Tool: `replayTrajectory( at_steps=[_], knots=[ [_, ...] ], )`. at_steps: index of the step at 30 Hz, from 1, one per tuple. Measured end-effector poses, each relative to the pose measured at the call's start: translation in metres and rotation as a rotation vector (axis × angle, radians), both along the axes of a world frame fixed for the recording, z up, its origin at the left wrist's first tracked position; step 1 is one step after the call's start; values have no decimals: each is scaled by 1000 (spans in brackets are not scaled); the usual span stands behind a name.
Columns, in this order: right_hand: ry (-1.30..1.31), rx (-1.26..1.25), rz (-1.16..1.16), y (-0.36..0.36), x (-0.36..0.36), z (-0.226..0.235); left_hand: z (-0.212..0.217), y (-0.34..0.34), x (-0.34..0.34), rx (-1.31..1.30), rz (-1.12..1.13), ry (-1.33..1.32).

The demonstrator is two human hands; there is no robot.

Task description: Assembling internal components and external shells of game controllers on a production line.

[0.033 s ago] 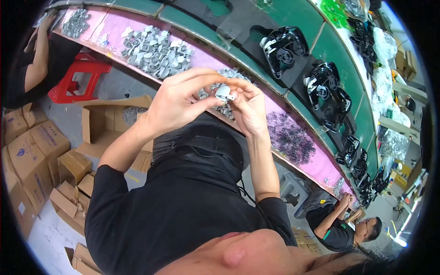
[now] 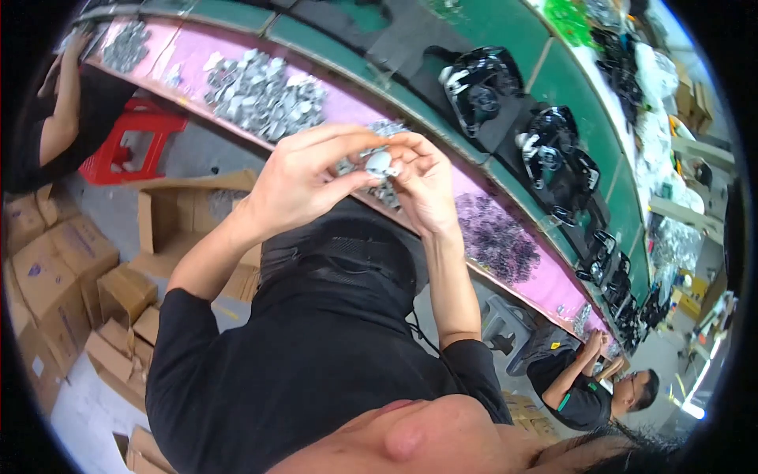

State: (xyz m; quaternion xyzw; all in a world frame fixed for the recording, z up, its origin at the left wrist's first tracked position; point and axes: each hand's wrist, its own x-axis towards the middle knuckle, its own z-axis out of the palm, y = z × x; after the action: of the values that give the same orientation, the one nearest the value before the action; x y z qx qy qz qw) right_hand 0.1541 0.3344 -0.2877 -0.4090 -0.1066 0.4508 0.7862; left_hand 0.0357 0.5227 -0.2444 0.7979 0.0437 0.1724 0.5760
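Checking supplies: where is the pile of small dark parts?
The dark pile lies right of the head view's centre, on the pink tabletop beside the right hand.

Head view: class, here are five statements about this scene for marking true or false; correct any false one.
1. The left hand and the right hand hold a small grey part between them. True.
2. The heap of grey parts lies on a pink surface. True.
3. The stool at the left is blue. False: the stool is red.
4. An open cardboard box is on the floor to the person's left. True.
5. The small dark parts lie on the green surface. False: the small dark parts are spread on the pink surface.
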Motion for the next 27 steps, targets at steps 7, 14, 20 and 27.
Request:
replayTrajectory(
  at_steps=[7, 14, 20, 27],
  knots=[
    [38, -143, 31, 12, 19, 20, 7, 14, 20, 93, -82, -111],
    [-721, -602, -19, 19, 122, 95, -8, 23, 20, -5, -8, -154],
    [-884, -1169, -758, -71, 411, 65, -23, 33, 16, -31, 27, -79],
    [-416, -1307, -1133, -130, 533, 19, -39, 37, 11, -54, 143, 45]
  ],
)
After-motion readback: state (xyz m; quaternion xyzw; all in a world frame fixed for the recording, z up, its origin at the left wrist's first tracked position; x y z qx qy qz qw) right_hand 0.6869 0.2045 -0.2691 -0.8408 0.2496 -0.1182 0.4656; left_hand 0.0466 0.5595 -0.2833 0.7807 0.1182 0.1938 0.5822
